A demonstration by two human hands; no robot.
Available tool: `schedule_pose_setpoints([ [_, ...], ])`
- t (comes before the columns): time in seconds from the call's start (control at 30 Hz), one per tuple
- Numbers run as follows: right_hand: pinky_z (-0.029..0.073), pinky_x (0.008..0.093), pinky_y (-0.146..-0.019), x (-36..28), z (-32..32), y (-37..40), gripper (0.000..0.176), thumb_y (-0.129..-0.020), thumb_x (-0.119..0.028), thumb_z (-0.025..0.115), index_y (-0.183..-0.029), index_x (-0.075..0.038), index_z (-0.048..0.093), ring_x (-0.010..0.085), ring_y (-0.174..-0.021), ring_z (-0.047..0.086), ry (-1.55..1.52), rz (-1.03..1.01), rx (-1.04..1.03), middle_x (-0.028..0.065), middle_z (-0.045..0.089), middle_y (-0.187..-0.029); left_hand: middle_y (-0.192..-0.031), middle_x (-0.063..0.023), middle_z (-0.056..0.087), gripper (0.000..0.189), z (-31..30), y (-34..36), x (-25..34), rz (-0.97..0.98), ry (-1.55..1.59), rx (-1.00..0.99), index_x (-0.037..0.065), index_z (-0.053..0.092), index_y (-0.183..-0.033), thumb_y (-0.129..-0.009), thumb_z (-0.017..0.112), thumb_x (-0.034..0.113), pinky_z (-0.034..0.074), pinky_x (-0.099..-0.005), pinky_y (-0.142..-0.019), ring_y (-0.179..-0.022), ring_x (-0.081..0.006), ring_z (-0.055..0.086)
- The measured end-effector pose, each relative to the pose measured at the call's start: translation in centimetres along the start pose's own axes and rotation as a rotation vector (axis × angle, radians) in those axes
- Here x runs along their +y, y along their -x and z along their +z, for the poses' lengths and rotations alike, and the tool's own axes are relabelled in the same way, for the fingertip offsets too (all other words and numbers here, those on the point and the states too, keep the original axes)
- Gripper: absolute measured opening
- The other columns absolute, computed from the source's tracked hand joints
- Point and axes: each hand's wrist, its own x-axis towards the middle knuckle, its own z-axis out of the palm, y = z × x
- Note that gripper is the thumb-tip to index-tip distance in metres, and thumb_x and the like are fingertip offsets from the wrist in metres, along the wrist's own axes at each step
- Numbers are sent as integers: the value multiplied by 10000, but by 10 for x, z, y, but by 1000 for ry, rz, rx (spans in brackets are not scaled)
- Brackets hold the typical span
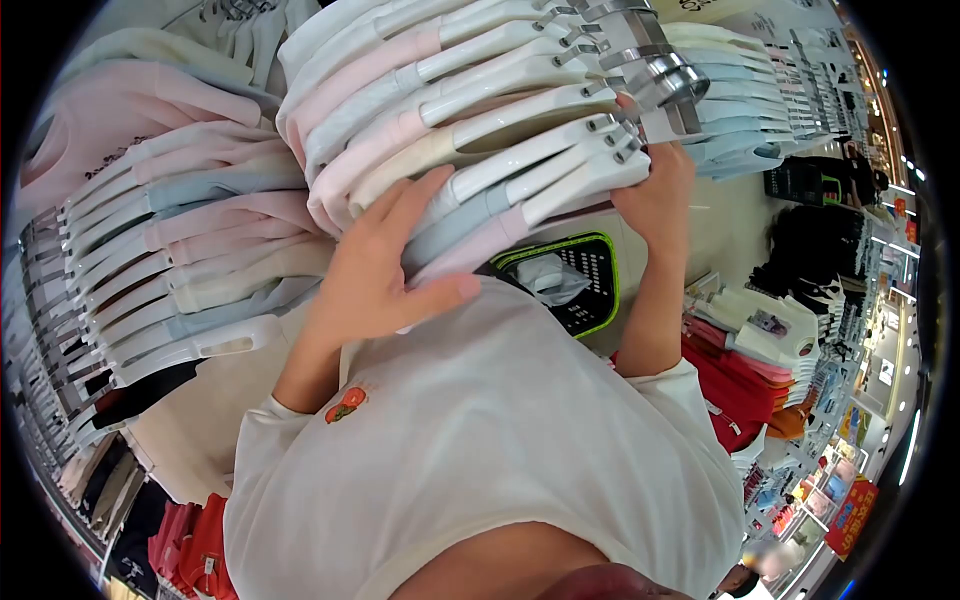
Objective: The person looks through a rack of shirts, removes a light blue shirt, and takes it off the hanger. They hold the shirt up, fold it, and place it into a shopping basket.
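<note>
Pastel T-shirts (445,235) on white hangers (585,190) hang in a row in front of me. My left hand (375,265) is around the shoulder ends of the nearest shirts, a pink one and a blue-grey one, its thumb in front and its fingers behind. At the other side, my right hand (655,190) is closed around the hook ends of the nearest hangers, just below the metal rail (650,60). Its fingertips are partly hidden behind the hangers. More white, pink and cream shirts hang behind these.
A black basket with a green rim (610,280) is below, with a clear plastic bag (550,278) in it. Another row of pastel shirts (230,215) hangs at left. Light blue shirts (730,110) hang beyond my right hand, and red clothes (720,390) are at right.
</note>
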Motion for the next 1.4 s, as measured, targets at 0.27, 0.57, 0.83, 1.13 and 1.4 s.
schedule_pose_setpoints([
  [0.27,505,403,-716,10,30,0,455,-657,19,677,-1099,-20,578,362,-849,578,45,-167,130,173,530,-1015,-1173,-207,589,927,2,-9,11,-92,-251,-13,15,448,-1411,-650,835,375,492,-435,-864,-1020,-395,598],
  [0.57,533,381,-714,28,45,9,397,-645,11,692,-1041,-2,670,336,-930,593,58,-316,291,174,551,-1129,-1116,-191,602,609,4,-10,1,-47,-177,28,16,503,-1371,-873,699,305,495,-395,-785,-885,-350,611],
  [0.83,556,333,-658,26,23,0,378,-629,93,677,-978,-51,701,261,-851,668,40,-323,324,93,618,-1174,-1014,-185,648,401,5,-20,-5,-26,-216,73,5,592,-1252,-926,663,226,506,-363,-729,-815,-325,628],
  [1.13,532,355,-715,27,11,13,445,-586,144,606,-967,-67,696,296,-927,624,99,-295,337,67,661,-1022,-1017,-172,674,364,11,-22,-10,-97,-165,129,3,618,-1202,-921,675,226,516,-355,-734,-842,-300,650],
  [1.4,511,383,-766,9,0,13,482,-607,138,627,-1040,-71,654,323,-931,613,92,-207,203,70,637,-1019,-1124,-156,657,394,13,-21,-10,30,-203,132,33,607,-1226,-887,709,204,494,-367,-873,-991,-319,632],
])
